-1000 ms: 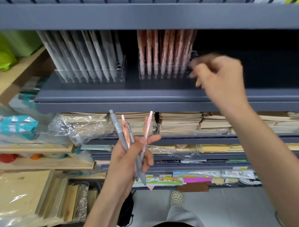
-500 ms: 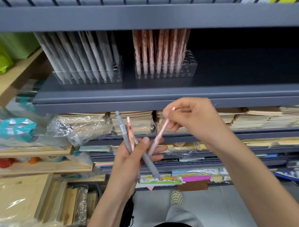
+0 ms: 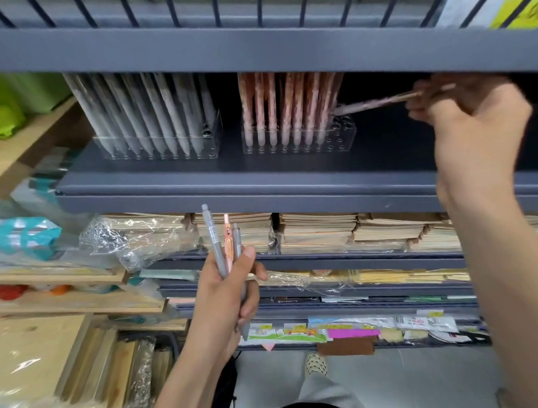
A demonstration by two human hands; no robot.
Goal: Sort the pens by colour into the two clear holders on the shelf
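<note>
My right hand is up and to the right of the pink holder. Its fingers pinch the back end of 1 loose pink pen. This pen lies almost flat, and its tip points left, toward the right end of the row of pink pens that stand in the holder. The tip is above the free holes at the holder's right end. The picture is blurred there, so I cannot tell if the tip touches the holder or the nearest pen. My fingertips are partly hidden by the upper shelf board, and this board also cuts off the tops of all the standing pens.

To the left of the pink holder, on the same shelf and a little apart, stands the grey holder with its grey pens. They are blurred and I cannot count them.

Below the pink holder, in front of the lower shelves, my left hand grips 3 pens upright: 1 long grey pen, 1 peach pen and 1 second grey pen. My thumb presses across them. My palm hides their middle parts, and only 1 grey tip comes out under the fist. Stacks of notebooks lie directly under the pink holder.
</note>
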